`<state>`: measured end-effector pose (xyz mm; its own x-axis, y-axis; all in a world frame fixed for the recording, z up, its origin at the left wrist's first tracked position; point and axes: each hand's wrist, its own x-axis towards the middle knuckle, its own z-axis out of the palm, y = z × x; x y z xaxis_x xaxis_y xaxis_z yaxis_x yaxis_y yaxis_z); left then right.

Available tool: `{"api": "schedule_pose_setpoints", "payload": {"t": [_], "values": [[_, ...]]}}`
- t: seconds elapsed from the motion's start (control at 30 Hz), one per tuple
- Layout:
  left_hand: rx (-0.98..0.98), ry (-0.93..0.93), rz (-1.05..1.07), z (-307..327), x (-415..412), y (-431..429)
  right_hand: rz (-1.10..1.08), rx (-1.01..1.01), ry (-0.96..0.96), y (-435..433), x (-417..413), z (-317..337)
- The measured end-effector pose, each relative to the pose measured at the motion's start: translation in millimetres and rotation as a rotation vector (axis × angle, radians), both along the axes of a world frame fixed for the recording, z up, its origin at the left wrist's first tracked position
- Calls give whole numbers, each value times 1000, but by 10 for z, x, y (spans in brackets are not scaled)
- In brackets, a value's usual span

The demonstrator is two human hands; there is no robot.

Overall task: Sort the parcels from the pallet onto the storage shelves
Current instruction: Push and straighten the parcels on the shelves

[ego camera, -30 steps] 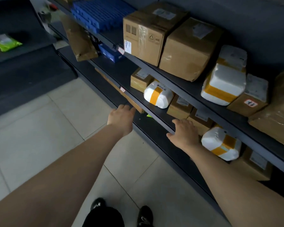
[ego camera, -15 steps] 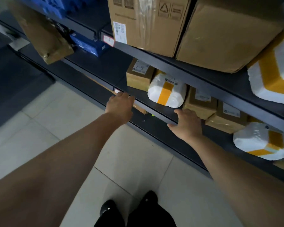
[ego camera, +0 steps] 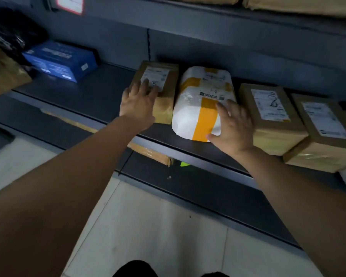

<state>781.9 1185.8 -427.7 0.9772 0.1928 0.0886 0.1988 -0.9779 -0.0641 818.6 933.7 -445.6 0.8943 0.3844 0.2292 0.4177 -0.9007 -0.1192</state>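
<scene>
On the dark middle shelf [ego camera: 92,96] lies a small brown cardboard parcel [ego camera: 164,84] with a white label. My left hand [ego camera: 138,102] rests flat on its near left part, fingers spread. Right beside it sits a white padded parcel [ego camera: 196,104] wrapped with yellow tape. My right hand [ego camera: 232,124] lies on the white parcel's right side, fingers apart, thumb near the front corner. Neither hand has closed around anything. Two more brown boxes [ego camera: 272,116] [ego camera: 324,134] stand to the right.
A blue box [ego camera: 62,60] sits at the shelf's back left, next to a brown paper parcel [ego camera: 4,74]. A flat brown parcel [ego camera: 148,150] lies on the shelf below. More boxes fill the upper shelf. Pale tiled floor [ego camera: 148,226] is underfoot.
I have leaned in close to the middle shelf. Both hands moved from the shelf's front edge up onto the parcels: the left onto the brown box, the right onto the white parcel.
</scene>
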Motion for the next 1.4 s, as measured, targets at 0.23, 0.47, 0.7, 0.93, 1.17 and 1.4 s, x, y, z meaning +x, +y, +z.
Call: {"api": "schedule_pose_setpoints", "payload": {"t": [0.23, 0.47, 0.7, 0.93, 1.17, 1.4], "values": [[-39, -140, -54, -269, 297, 181, 44, 240, -201, 11, 173, -366], [-50, -183, -99, -311, 261, 389, 29, 267, -290, 184, 107, -432], [-81, -195, -219, -324, 125, 737, 29, 286, -346, 372, -103, -456], [-161, -242, -302, -382, 70, 865, 11, 249, -369, 355, -111, -491], [-227, -233, -338, -321, -94, 908, 38, 269, -315, 381, -183, -390], [-298, -179, -383, -260, -1, 954, 67, 260, -317, 320, -227, -322]]}}
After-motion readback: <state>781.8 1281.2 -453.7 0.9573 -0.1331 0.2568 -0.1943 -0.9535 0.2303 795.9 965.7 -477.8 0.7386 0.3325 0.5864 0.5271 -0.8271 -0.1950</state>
